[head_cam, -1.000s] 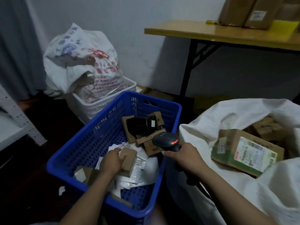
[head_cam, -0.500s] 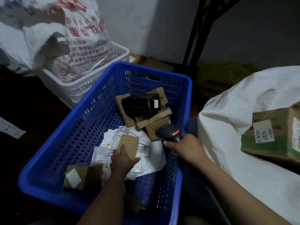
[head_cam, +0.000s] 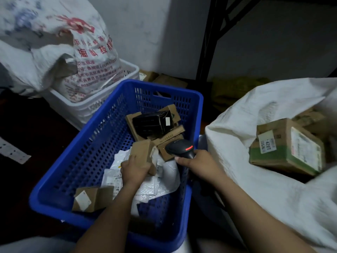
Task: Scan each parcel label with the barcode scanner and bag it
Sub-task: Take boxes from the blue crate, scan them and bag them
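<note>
The left hand [head_cam: 135, 168] curls its fingers round a small brown parcel [head_cam: 143, 152], held tilted just above the white mailers [head_cam: 164, 179] in the blue basket [head_cam: 91, 143], while the right hand [head_cam: 200, 164] grips the barcode scanner [head_cam: 179, 147] just beside it, head pointed left toward the parcel. Whether the label faces the scanner cannot be told, so the person would do well to turn the parcel until it squarely does, with a small gap and both hands steady. It then likely belongs in the white sack [head_cam: 237, 143] on the right, where a labelled box [head_cam: 288, 148] lies.
</note>
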